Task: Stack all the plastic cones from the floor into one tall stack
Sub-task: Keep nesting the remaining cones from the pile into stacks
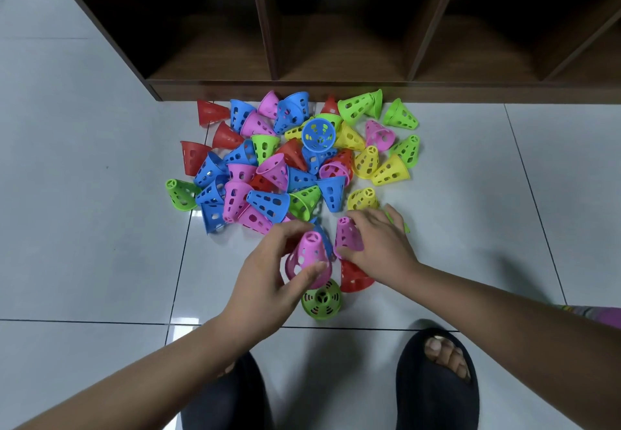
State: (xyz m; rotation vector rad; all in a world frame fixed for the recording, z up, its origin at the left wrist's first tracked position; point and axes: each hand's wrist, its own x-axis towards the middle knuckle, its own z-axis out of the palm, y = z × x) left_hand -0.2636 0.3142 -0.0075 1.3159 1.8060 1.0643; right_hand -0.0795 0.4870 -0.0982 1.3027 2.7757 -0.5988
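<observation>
Cones [285, 167] heaped on floor [100, 228] by shelf [336, 60], left hand [268, 271] grips pink cone [309, 255], right hand [379, 245] grips second pink cone [347, 238]; risk: nesting them tilted jams rims, or wrists scatter heap.

Tally by colour on the floor [100, 228]; the pile overlaps, so counts are approximate: red cones [211, 112] 8, blue cones [268, 203] about 13, pink cones [274, 169] 10, green cones [400, 115] about 10, yellow cones [391, 169] 5. Dark slippers [437, 389]: 2.
</observation>
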